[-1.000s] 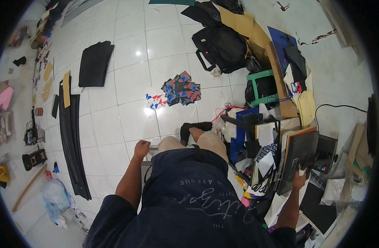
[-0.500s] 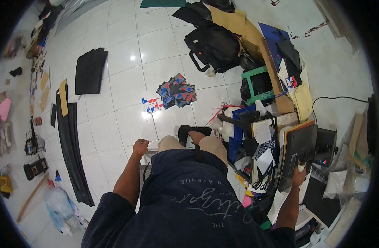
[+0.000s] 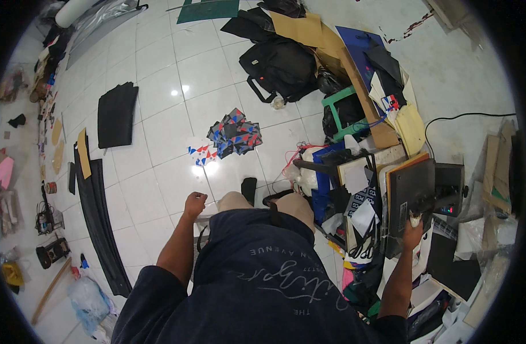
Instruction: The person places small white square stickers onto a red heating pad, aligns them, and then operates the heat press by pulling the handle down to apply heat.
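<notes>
My left hand [image 3: 195, 204] hangs beside my left knee, its fingers curled together; a tiny pale spot shows at the fingertips, too small to name. Reaching out to the right, my right hand [image 3: 412, 234] is closed at the face of a dark flat panel [image 3: 402, 198] that stands upright among stacked boards. Something pale shows at its fingers, with a dark shape just beyond; I cannot make out what it grips. On the floor ahead lies a pile of dark cards [image 3: 235, 135] with red and blue shapes, beside a white sheet [image 3: 201, 155] with similar shapes.
A black bag [image 3: 283, 66] and a green plastic stool [image 3: 332, 109] stand ahead right. Papers and boards crowd my right side, near a dark device [image 3: 450, 192]. At left lie folded black material [image 3: 117, 117], a long black strip [image 3: 99, 223] and a blue plastic bag [image 3: 90, 301].
My view has turned slightly, so the floor items sit further left in the picture. My feet have shifted below my knees. Both hands stay in nearly the same places.
</notes>
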Motion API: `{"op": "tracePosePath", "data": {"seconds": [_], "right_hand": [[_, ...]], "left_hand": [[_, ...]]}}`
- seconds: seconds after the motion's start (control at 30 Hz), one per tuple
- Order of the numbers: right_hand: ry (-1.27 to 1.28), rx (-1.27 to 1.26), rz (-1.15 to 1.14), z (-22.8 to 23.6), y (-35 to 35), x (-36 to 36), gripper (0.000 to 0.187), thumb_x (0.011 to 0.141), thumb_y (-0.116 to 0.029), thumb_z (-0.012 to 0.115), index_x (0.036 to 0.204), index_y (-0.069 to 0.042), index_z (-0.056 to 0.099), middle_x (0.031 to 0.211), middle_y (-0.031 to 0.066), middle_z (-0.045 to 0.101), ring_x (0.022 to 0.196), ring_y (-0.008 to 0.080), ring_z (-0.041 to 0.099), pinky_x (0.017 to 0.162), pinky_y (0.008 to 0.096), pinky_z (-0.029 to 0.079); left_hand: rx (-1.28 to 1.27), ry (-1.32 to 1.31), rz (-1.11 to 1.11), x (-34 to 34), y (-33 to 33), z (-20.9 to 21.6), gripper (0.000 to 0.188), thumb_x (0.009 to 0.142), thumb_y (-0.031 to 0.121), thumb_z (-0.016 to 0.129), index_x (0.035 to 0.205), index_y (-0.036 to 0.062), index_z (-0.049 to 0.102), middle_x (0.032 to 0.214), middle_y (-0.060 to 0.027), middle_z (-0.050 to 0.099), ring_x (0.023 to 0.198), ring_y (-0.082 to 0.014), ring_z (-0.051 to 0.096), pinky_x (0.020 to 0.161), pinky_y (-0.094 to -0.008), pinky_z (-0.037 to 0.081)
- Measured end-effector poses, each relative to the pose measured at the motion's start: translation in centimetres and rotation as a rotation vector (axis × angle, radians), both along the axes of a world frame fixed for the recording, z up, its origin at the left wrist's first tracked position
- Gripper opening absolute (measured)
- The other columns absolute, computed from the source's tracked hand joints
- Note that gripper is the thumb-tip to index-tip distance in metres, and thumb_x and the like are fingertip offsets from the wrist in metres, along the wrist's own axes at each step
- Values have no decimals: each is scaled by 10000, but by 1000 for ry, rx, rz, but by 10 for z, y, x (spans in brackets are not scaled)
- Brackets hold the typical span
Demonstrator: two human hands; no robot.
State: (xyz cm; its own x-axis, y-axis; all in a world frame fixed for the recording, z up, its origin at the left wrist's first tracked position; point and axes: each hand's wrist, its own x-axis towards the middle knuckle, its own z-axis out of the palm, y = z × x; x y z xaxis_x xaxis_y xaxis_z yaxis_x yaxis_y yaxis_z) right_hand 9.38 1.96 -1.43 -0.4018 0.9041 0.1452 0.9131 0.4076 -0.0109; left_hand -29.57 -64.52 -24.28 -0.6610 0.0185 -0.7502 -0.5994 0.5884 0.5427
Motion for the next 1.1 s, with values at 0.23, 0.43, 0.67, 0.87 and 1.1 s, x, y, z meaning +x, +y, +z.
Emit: {"op": "tracePosePath", "data": {"seconds": [0.23,0.43,0.67,0.87,1.1], "right_hand": [[7,74,-40,1,-13,-8,566,765,-380,666,1161,6,544,1003,267,633,950,467,593,803,493,459],[-22,32,-99,8,-18,-15,554,761,-392,685,1149,-19,550,1000,255,639,930,461,598,776,494,462],[40,-90,-140,23,-23,-25,528,767,-382,683,1162,-56,552,1028,239,642,956,444,602,794,485,462],[160,-273,89,27,-14,-4,500,807,-426,646,1102,-36,540,984,246,645,937,435,619,798,505,469],[37,-502,73,50,-1,-11,510,785,-402,648,1111,-25,539,996,253,651,943,431,623,806,507,477]], "left_hand": [[-64,-23,-70,15,30,-15,353,816,282,659,969,-34,628,661,-105,637,566,-174,610,540,-318,483],[-65,20,-127,37,69,-25,354,802,300,668,935,-27,641,649,-115,643,564,-189,620,568,-340,496],[-97,59,-306,84,147,-34,353,793,315,675,941,-5,650,697,-139,661,605,-203,644,605,-340,518],[-48,194,-477,122,256,26,318,798,277,667,936,-9,639,861,-164,686,798,-247,673,714,-357,527],[309,417,-598,127,391,100,222,862,211,623,953,10,644,845,-129,661,788,-211,634,729,-325,502]]}}
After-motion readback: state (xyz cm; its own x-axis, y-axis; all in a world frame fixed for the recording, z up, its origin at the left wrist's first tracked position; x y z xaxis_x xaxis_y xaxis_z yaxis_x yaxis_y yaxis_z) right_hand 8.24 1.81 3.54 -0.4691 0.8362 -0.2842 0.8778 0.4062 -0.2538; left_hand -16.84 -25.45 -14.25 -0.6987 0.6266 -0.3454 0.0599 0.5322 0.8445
